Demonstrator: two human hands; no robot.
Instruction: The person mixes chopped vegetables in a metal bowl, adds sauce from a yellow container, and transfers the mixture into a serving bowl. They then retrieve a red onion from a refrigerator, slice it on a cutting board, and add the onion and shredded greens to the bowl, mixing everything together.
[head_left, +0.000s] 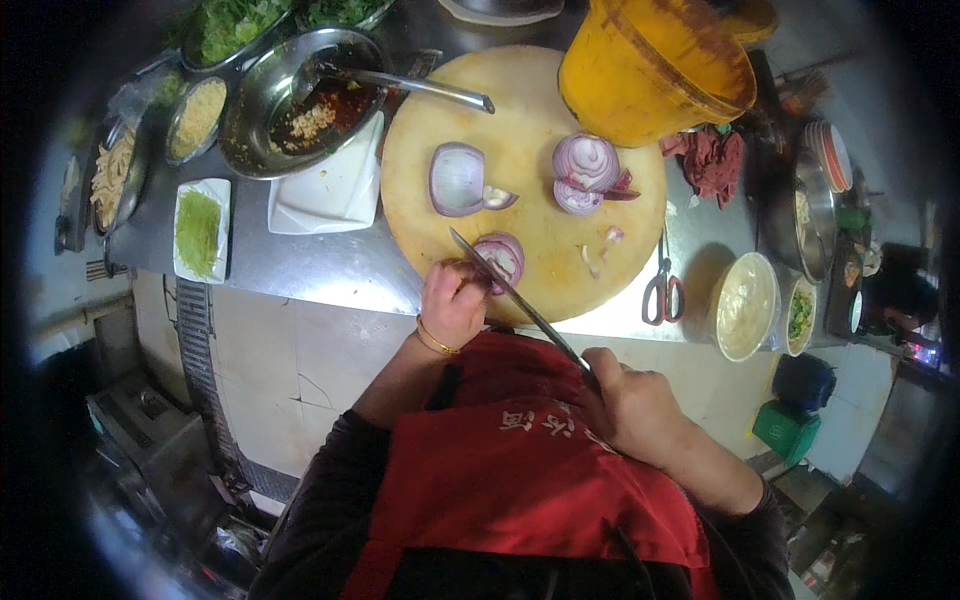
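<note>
A round cutting board (536, 97) lies before me. In my right hand (634, 397) is a knife (525, 306), its blade slanting up and left across a cut red onion (501, 259) at the board's near edge. My left hand (454, 300) has bent fingers against that onion's near left side, partly hidden by the blade. Farther up the board are a hollow red onion piece (457, 180) with a smaller piece touching it, and red onion halves or chunks (586, 165) beside dark red skin. Small onion scraps (613, 235) lie to the right.
A yellow bucket (615, 90) overlaps the board's back right. Scissors (663, 296) and a pale bowl (746, 307) stand right. Left are a metal bowl (247, 127) with a ladle (420, 84), white plates (326, 199) and a dish of green shreds (223, 259). A red cloth (712, 161) lies behind.
</note>
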